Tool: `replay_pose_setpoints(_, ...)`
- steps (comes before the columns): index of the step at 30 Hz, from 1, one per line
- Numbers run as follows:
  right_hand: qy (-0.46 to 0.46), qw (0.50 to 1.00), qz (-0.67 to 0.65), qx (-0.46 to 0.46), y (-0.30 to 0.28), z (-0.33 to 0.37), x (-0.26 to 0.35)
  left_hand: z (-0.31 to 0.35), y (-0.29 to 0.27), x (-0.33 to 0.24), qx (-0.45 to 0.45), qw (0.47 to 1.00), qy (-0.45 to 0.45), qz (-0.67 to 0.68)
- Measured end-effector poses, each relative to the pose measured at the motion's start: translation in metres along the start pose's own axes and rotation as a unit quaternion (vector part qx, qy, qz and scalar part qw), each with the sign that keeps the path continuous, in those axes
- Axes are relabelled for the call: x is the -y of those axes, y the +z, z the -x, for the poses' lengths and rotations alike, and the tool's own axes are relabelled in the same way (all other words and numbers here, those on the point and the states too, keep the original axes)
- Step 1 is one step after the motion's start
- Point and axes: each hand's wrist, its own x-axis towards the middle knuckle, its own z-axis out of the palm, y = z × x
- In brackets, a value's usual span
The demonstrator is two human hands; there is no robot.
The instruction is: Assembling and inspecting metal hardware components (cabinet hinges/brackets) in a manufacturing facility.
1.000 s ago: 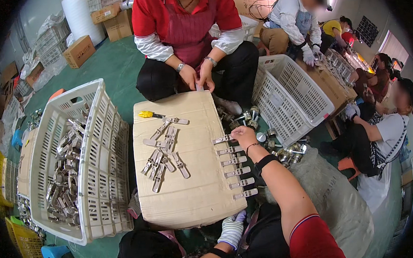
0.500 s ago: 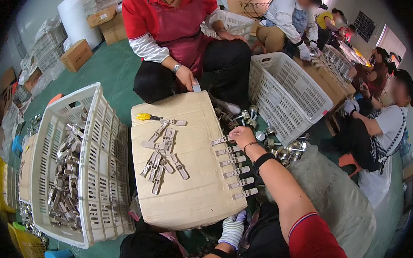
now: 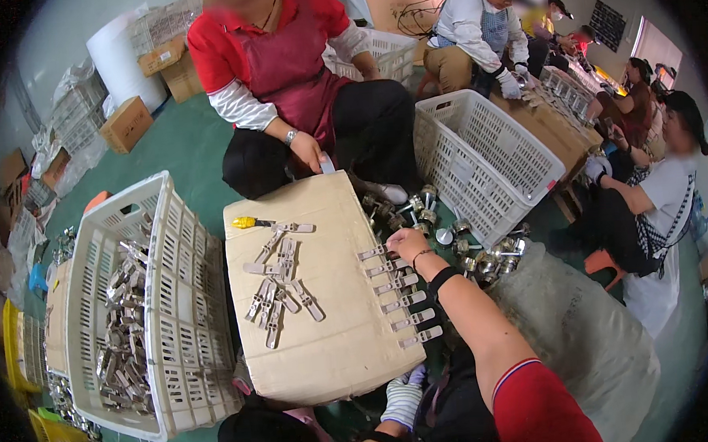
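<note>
My right hand [image 3: 408,244] is bare, its fingers pinched on the outer end of the farthest metal clip [image 3: 370,254]. That clip heads a row of several matching clips [image 3: 396,284] set along the right edge of a tan padded board [image 3: 335,303]. My left hand [image 3: 403,402], in a striped white glove, is at the board's near edge; its fingers are partly hidden. On the board's left half lies a loose pile of clips [image 3: 266,268], with a small yellow-handled tool [image 3: 245,222] beyond it.
A white crate [image 3: 162,330] of clips stands at the left. Beyond the board sits a person in a red apron [image 3: 297,79]. Another white crate [image 3: 489,168], metal parts [image 3: 494,261] and a translucent plastic bag [image 3: 570,313] are at the right. Other people work farther back.
The whole view has shifted, so the board appears slightly lower. My right hand stays at the farthest clip of the row, and my left hand keeps its place by the near edge.
</note>
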Motion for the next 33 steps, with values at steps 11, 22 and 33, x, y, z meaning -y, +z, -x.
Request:
replay_pose_setpoints(11,-0.276,0.835,0.474,0.041,0.004,0.093,0.077,0.001,0.006,-0.007,-0.016,0.991,0.024,-0.134)
replay_pose_setpoints(22,-0.3,0.851,0.43,0.027,0.034,0.099,0.051,-0.029,-0.004,0.045,-0.001,0.979,-0.09,0.181)
replay_pose_setpoints(33,-0.247,0.866,0.427,0.083,0.039,0.084,0.049,-0.01,-0.004,0.016,-0.007,0.989,0.06,-0.132)
